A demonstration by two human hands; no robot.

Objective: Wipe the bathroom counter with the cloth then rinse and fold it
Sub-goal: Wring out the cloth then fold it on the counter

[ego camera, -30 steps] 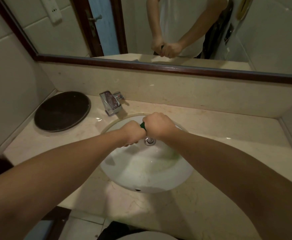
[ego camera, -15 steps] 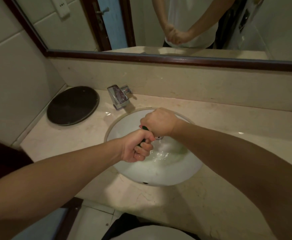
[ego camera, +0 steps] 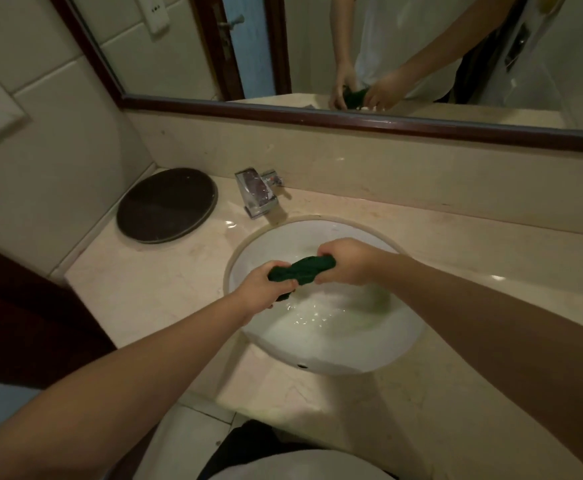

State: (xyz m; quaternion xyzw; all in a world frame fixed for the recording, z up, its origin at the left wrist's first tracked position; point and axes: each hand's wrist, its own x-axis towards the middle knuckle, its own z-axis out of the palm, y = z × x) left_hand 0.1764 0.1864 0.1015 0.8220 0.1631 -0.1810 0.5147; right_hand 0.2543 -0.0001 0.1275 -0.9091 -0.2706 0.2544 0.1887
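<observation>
1. The green cloth (ego camera: 300, 270) sits at centre frame, bunched into a twisted roll over the sink (ego camera: 335, 355).
2. The left hand (ego camera: 266, 289) clenches its lower-left end; the right hand (ego camera: 347, 259) clenches the upper-right end.
3. Wringing looks like the step in hand: turn the fists in opposite directions and keep the roll low over the basin, so drips miss the counter (ego camera: 151, 289).
4. Only then open it out for folding.
</observation>
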